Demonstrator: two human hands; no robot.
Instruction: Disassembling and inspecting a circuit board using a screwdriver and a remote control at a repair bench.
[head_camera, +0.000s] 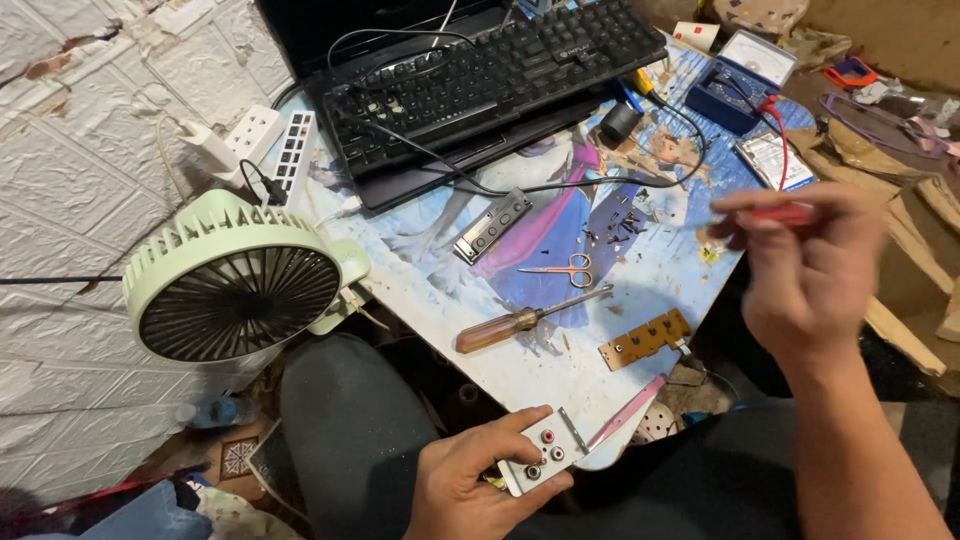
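Note:
My left hand (470, 483) grips a small grey metal panel (541, 452) with round red and white sockets, held low near my lap at the table's front edge. A thin pink strip (627, 411) runs from the panel toward the table. My right hand (810, 265) is raised over the table's right side and pinches a slim red-handled tool (785, 213); it is blurred by motion. A small brown circuit board (645, 339) lies on the table between the two hands.
On the low table (450, 300) with a printed cartoon cover lie an amber-handled screwdriver (520, 320), small scissors (562, 267), a metal bracket (492, 225), loose screws, a black keyboard (500, 70) and a blue multimeter (742, 78). A pale green fan (235, 285) stands at left, a power strip (270, 145) behind it.

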